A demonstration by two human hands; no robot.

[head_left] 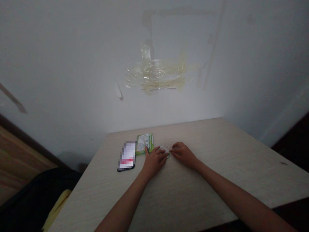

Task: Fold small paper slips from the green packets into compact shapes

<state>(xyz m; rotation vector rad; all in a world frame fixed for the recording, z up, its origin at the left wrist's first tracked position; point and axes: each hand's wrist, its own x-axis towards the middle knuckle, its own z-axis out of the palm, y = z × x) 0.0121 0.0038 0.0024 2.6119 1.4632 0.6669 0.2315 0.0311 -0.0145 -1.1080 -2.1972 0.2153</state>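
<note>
White, small piece (164, 148): on the table (207, 141), between the hands; probably light, thin, easily creased; best held by its edges.
Left hand (154, 162): fingers spread, resting over it.
Right hand (185, 155): fingertips bunched at its right edge; cannot tell whether pinching.

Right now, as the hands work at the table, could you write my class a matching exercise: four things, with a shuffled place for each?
1. Phone
2. Green-and-white packet
3. Clear tape
4. Right hand

A. Just right of the phone
B. At the right end of a small pale item
C. Left side of the table
D. On the wall

Pairs: 1-C, 2-A, 3-D, 4-B
</note>
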